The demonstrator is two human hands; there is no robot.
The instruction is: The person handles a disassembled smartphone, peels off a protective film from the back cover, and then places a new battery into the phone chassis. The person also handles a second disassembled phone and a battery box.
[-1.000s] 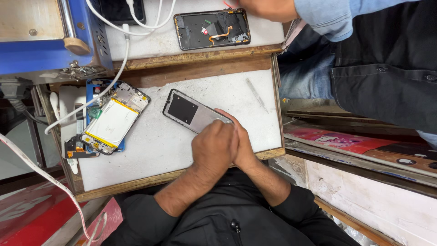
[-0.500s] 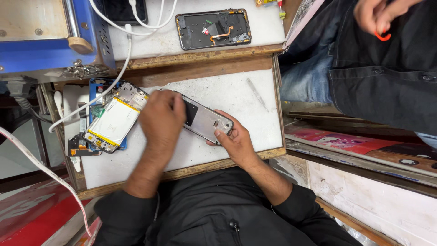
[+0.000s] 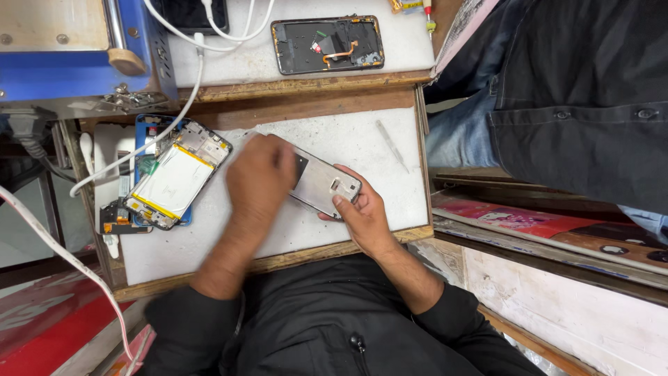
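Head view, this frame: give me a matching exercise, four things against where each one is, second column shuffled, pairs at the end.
1. silver phone frame
2. opened phone with white battery
3. dark phone chassis
4. thin metal tool

A. upper shelf, beside white cables
B. under both hands, mid-board
C. alone on the white board, right of the hands
D. left of the board, on a blue piece

Pairs: 1-B, 2-D, 3-A, 4-C
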